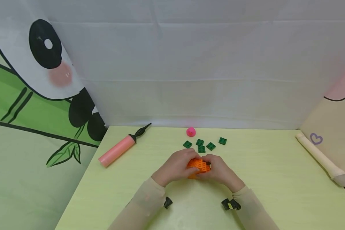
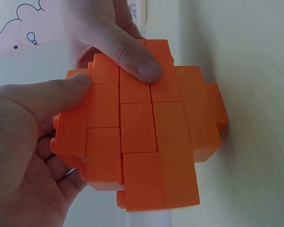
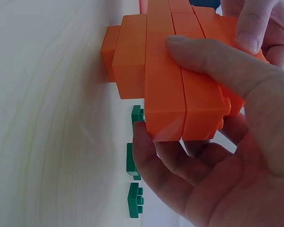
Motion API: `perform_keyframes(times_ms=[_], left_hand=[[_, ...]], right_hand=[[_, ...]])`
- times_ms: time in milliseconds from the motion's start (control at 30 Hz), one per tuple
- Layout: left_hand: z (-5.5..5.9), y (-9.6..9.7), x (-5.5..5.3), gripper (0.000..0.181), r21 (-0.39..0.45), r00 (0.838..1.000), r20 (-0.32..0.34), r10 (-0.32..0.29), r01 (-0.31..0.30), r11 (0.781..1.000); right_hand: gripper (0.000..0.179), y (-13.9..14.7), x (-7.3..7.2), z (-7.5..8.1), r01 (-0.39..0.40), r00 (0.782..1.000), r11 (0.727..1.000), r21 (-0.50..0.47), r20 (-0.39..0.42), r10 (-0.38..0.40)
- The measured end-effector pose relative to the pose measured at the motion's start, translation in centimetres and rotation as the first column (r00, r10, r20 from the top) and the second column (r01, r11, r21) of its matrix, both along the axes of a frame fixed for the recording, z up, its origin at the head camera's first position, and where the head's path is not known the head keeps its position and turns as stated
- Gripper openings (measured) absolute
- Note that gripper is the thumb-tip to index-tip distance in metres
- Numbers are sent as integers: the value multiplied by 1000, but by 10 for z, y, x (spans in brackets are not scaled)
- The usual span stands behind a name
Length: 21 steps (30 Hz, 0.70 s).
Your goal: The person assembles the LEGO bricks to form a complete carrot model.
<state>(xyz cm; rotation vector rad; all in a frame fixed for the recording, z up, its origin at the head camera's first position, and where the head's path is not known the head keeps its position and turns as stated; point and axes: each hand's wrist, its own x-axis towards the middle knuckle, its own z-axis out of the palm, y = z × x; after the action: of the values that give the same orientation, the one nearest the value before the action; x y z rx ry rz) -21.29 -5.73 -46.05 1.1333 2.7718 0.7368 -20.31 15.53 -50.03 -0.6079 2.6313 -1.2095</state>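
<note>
An assembly of orange building bricks (image 1: 197, 164) is held between both hands at the middle of the table. Several layers make it up, wide in the middle and narrower at the ends, with studs along one side (image 2: 142, 127). My left hand (image 1: 178, 166) grips one side, its thumb laid on the brick faces. From the opposite side my right hand (image 1: 220, 171) grips the same assembly, thumb across the front and fingers curled behind (image 3: 203, 156). Just beyond the hands lie several small green bricks (image 1: 201, 149), studs up.
A pink ball-like toy with a small beak (image 1: 191, 132) sits behind the green bricks. At the left lies a pink hand pump (image 1: 118, 149) with a black nozzle. A pale, long roll (image 1: 319, 156) lies along the right edge. A white cloth wall (image 1: 189, 64) stands behind.
</note>
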Motion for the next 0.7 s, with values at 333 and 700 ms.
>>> perform_keyframes(times_ms=[333,700], left_hand=[[-3,-2,-3,27,47,998,60,-4,2,999],[-5,-15,-18,33,178,964,241,-108,65,982]], right_hand=[[33,-1,-1,0,8,1000,1000,-3,6,-8],[34,-1,0,-1,21,1000,1000,-7,24,-20]])
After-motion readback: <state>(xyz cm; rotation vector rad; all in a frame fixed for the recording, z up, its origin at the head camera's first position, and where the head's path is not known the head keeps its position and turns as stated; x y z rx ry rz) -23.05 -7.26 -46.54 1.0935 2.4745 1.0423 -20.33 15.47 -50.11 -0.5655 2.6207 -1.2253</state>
